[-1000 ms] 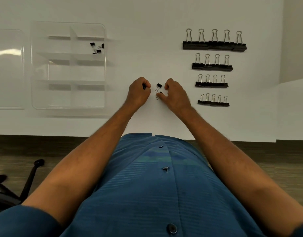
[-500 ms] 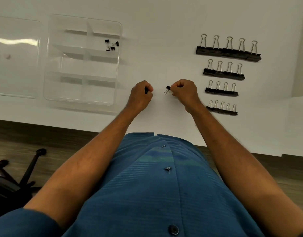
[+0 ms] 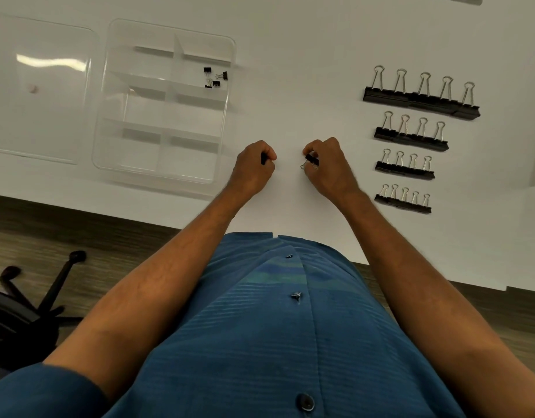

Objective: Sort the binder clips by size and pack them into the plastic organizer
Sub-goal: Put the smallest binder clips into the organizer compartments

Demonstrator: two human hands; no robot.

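Observation:
My left hand (image 3: 254, 167) is curled into a fist round a tiny black binder clip (image 3: 264, 158), of which only a sliver shows. My right hand (image 3: 329, 167) pinches another tiny black clip (image 3: 310, 161) with its wire handles sticking out to the left. Both hands hover low over the white table near its front edge. The clear plastic organizer (image 3: 166, 176) lies to the left, and several tiny clips (image 3: 215, 77) sit in its upper right compartment. Four rows of larger clips lie at the right: largest (image 3: 420, 98), then (image 3: 411, 137), (image 3: 404, 169) and the smallest row (image 3: 402, 203).
The organizer's clear lid (image 3: 37, 95) lies flat at the far left. The table's front edge (image 3: 109, 206) runs diagonally below the organizer. A black office chair base (image 3: 25, 303) stands on the wood floor at the lower left.
My right hand picked the loose tiny clips off the table and closed round them. The left hand kept its grip. The view shifted so the organizer and clip rows sit lower and further right.

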